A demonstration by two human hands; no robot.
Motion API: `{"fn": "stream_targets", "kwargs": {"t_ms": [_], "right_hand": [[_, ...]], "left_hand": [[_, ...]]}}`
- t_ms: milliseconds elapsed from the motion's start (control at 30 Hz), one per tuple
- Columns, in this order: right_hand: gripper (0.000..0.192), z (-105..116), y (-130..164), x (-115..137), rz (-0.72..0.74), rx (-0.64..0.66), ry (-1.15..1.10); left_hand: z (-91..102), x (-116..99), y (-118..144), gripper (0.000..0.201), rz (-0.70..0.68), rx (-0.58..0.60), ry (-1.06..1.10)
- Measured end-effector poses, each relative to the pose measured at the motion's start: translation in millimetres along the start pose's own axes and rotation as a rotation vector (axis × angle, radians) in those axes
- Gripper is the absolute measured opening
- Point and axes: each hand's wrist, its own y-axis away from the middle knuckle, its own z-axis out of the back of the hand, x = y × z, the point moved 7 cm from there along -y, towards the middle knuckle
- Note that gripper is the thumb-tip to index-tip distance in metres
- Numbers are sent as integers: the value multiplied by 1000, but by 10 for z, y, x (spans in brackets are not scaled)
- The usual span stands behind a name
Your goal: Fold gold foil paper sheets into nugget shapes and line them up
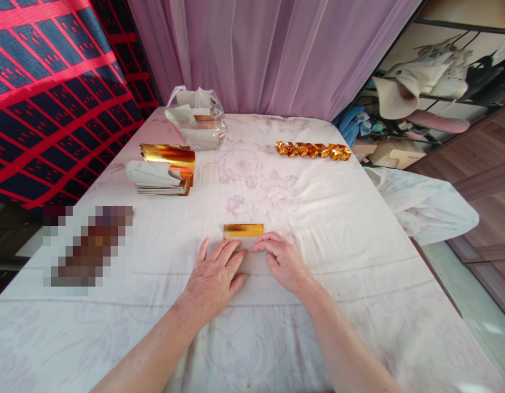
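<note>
Red-and-navy checked cloth point(52, 93) hangs at the far left, and below it a blurred patch hides something lying on the pale floral worktop point(359, 262). Next comes a stack of gold-backed sheets point(160, 174) with the top one curling up, and behind it a clear plastic bag point(197, 117) holding more paper. My left hand point(214, 278) lies flat, fingers spread, pressing down on a pale sheet point(254, 262) in front of me; its folded gold edge point(243, 230) shows just beyond my fingertips. My right hand point(283, 259) has its fingers curled, the tips pinching that same sheet beside the gold strip. Farther back and to the right sits a row of folded gold pieces point(313, 150), well apart from my hands. A white bag point(432, 207) hangs off the right edge, with cluttered shelves point(432, 82) beyond.
</note>
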Motion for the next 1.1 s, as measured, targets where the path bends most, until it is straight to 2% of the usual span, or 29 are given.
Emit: {"fn": "stream_targets", "kwargs": {"t_ms": [167,300,433,600,867,1100], "right_hand": [[28,-13,-6,47,-20,-52,17],[12,-42,-17,123,-76,-119,137],[9,-79,-25,157,-121,-120,256],[5,-89,-10,117,-143,-119,264],[28,-75,10,-21,-198,-58,63],[38,-3,-4,-35,-87,0,-34]], "left_hand": [[-7,2,-2,34,1,18,2],[-3,2,-3,35,-2,25,11],[-2,8,-4,36,-1,29,22],[-7,9,-2,37,3,31,22],[-19,10,6,36,5,20,1],[-5,6,-2,34,-13,35,3]]}}
